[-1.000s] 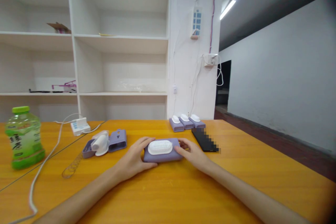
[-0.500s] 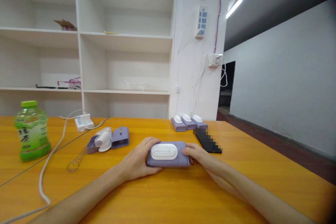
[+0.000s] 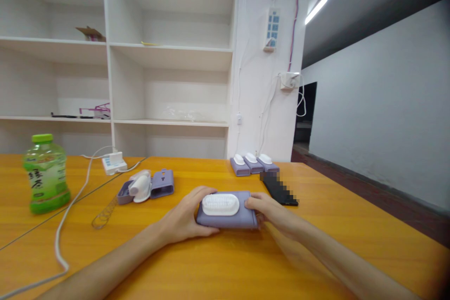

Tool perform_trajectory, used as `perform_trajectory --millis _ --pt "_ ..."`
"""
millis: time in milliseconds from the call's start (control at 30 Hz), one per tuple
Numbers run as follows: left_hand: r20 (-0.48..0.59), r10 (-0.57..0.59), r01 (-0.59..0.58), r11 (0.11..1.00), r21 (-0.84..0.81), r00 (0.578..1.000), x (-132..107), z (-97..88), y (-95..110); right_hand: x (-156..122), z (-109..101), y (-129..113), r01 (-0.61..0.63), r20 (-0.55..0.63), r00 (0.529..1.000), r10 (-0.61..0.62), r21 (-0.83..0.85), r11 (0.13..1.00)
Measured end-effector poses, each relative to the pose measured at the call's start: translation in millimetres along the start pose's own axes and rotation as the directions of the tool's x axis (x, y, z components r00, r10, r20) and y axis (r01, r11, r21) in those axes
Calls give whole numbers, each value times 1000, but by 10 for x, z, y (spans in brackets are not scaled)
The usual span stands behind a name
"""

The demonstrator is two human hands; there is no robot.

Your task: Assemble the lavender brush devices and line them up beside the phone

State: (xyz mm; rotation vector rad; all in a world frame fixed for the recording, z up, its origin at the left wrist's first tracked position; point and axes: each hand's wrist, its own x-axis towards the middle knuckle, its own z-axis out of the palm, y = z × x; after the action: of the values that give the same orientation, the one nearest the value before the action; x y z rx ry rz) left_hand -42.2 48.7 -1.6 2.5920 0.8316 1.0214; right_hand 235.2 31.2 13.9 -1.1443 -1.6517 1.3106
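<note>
A purple case with a white oval brush on top lies on the orange table right in front of me. My left hand curls round the case's left end, fingers over its far edge. At the case's right end my right hand grips it, slightly blurred. Both hands rest on the tabletop.
To the left lie an open purple case with a white part, a coiled wire spring, a white cable, a power strip and a green bottle. Three small purple cases and a black phone sit behind. White shelves stand beyond.
The case and both hands have slid a little toward me and to the right. The view has shifted slightly, moving the bottle and shelves to the right.
</note>
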Motion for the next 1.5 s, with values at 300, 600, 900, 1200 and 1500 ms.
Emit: perform_trajectory --millis 300,600,900,1200,1500 --pt "16 -66 67 997 -44 998 6 -60 -14 -30 37 -57 -73 -43 996 78 109 991" --pt "40 -104 104 995 -6 994 -37 -64 -146 -39 64 -119 -94 -71 992 103 115 989" --pt "28 -47 47 999 19 998 -45 -69 -174 -58 124 -73 -77 -101 991 85 78 994" --pt "25 -132 131 990 47 991 -105 15 -211 -87 93 -20 -85 -97 991 91 59 995" --pt "49 -47 44 998 47 998 -98 -39 -238 -130 79 17 -216 108 974 198 187 958"
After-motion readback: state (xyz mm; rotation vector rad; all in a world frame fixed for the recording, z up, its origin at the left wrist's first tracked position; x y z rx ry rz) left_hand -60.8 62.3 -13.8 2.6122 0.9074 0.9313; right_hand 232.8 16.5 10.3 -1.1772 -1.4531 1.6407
